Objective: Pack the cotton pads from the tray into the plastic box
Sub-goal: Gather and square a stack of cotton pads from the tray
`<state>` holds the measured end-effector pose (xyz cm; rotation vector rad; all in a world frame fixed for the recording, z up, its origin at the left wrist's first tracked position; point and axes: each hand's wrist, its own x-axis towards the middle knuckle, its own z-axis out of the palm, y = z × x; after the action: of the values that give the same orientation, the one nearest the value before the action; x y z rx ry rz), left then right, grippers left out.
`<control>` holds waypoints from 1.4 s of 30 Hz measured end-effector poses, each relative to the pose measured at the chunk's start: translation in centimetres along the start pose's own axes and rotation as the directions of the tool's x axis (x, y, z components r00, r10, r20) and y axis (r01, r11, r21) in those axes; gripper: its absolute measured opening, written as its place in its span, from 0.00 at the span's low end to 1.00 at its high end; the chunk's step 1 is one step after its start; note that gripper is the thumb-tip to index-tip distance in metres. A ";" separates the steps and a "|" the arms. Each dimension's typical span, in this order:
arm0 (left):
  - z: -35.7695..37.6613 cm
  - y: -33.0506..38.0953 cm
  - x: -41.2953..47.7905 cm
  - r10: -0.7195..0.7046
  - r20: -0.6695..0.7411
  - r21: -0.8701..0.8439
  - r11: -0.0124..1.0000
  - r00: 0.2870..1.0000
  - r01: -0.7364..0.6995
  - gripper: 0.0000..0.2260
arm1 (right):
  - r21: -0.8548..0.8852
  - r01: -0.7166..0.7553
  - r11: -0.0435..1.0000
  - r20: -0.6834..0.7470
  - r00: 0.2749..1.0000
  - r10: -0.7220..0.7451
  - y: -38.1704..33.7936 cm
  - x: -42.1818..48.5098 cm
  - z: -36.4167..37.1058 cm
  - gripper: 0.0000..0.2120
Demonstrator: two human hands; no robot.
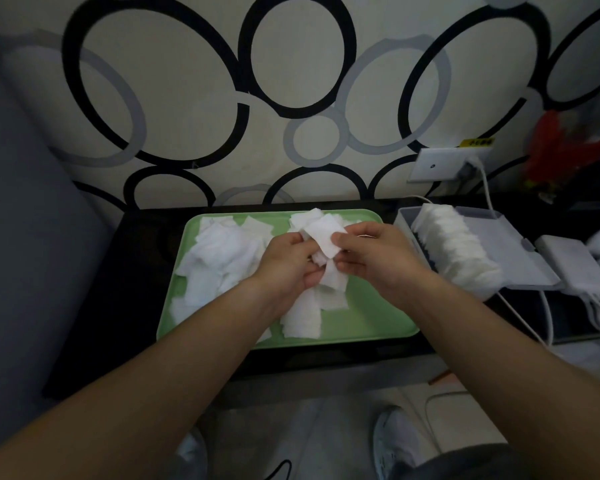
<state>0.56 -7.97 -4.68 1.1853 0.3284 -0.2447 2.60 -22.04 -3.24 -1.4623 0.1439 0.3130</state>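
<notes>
One dark counter [136, 271] carries it all. Green tray [378, 306] at centre; box [510, 251] just beside it on the right, open.

Progress: roughly midway, by my reckoning. A packed row of pads [454, 244] stands on edge along the box's left side, running most of its length. Loose pads [219, 258] lie heaped over the tray's left half and in a smaller stack at its near middle, so plenty is left to move.

Left hand [288, 268] and right hand [378, 258] meet above the tray, both pinching one small bunch [326, 237] between fingers and thumbs; likely squaring it up before it goes across.

Unclear: how many pads are in the bunch; what lies on the tray under the hands; how much room the box has, since the row hides its floor. White gear and cables right of the box are blurred and cut off.
</notes>
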 end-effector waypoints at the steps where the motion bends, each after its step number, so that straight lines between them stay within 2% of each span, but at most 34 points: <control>1: 0.1 0.0 -0.1 -0.002 -0.003 -0.022 1.000 1.000 0.002 0.06 | 0.009 0.005 1.000 -0.005 1.000 -0.005 0.0 0.0 0.0 0.06; 7: 0.4 -0.2 -0.1 -0.014 -0.016 -0.070 0.997 1.000 0.013 0.07 | 0.044 0.016 0.999 -0.058 0.998 -0.014 0.2 0.2 0.2 0.06; 13: 0.8 -0.1 0.0 -0.073 -0.041 -0.089 0.994 0.996 0.069 0.13 | -0.080 0.029 0.996 -0.115 0.993 -0.038 0.3 0.1 0.1 0.09; 16: 0.6 -0.2 0.1 -0.045 -0.037 -0.019 0.999 0.998 0.045 0.16 | -0.133 0.035 0.991 -0.119 0.992 -0.051 0.3 0.0 0.1 0.12; 18: 0.5 -0.4 0.1 -0.018 -0.040 0.001 1.000 0.999 0.018 0.12 | -0.200 0.050 0.979 -0.125 0.989 -0.077 0.4 -0.1 0.1 0.13; 21: 0.4 -0.3 0.1 -0.017 -0.066 -0.058 0.998 0.998 0.013 0.09 | -0.309 0.034 0.951 -0.130 0.988 -0.077 0.5 -0.1 0.0 0.16; 25: -0.1 0.5 0.4 -0.018 -0.071 -0.132 0.991 0.997 0.008 0.10 | -0.261 -0.056 0.964 0.038 0.997 0.068 0.1 -0.2 -0.8 0.19; 29: -0.7 1.2 0.3 0.004 -0.100 -0.154 0.988 0.995 -0.020 0.07 | -0.207 -0.037 0.978 0.140 0.988 0.067 -0.4 0.1 -2.0 0.06; 32: -1.3 1.7 0.4 -0.007 -0.139 -0.180 0.984 0.990 -0.018 0.03 | -0.200 -0.020 0.980 0.231 0.971 0.067 -0.9 0.2 -2.7 0.03; 34: -1.7 1.9 0.6 -0.005 -0.172 -0.127 0.992 0.985 -0.017 0.02 | -0.088 -0.011 0.996 0.276 0.961 0.035 -1.3 0.2 -2.9 0.04; 37: -1.9 1.5 0.5 0.024 -0.132 0.063 0.998 0.991 -0.016 0.10 | 0.070 0.012 0.997 0.347 0.937 -0.035 -1.7 0.0 -2.9 0.03; 39: -1.7 1.2 0.2 0.036 -0.057 0.140 0.990 0.998 -0.028 0.13 | 0.052 0.044 0.998 0.374 0.926 -0.061 -1.6 -0.1 -2.5 0.06; 42: -1.1 0.9 -0.2 0.056 0.007 0.186 0.981 0.998 -0.057 0.11 | -0.055 0.121 0.991 0.265 0.959 -0.103 -1.1 -0.1 -1.6 0.04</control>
<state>0.54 -6.62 -4.18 1.3771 0.2739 -0.2308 2.97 -23.76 -2.38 -1.4781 -0.1645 0.4189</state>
